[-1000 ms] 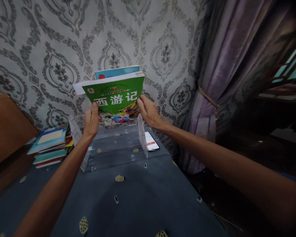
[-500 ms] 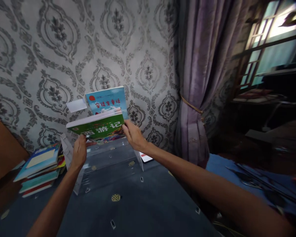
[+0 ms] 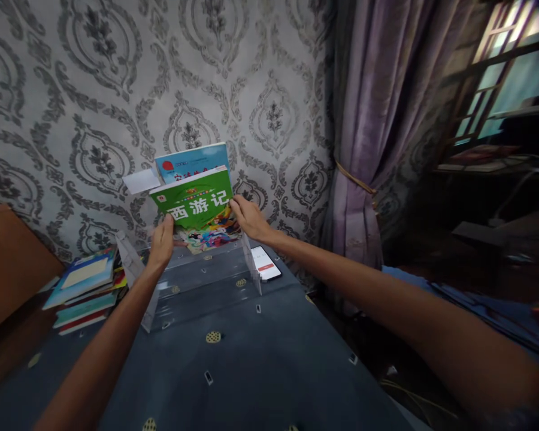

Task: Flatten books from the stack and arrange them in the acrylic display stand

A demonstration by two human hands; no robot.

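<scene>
You hold a green book (image 3: pixel 200 206) by its side edges, cover facing you, above a clear plastic stand (image 3: pixel 131 256) on a dark tablecloth (image 3: pixel 269 365). Your left hand (image 3: pixel 162 239) pinches the left edge, thumb in front; your right hand (image 3: pixel 250 218) pinches the right, its fingers partly hidden behind the cover. A blue book (image 3: pixel 193 157) shows upright behind the green one (what supports it is hidden). A stack of books (image 3: pixel 90 287) lies to the stand's left, and a phone (image 3: pixel 267 263), screen lit, lies just beside its right panel.
</scene>
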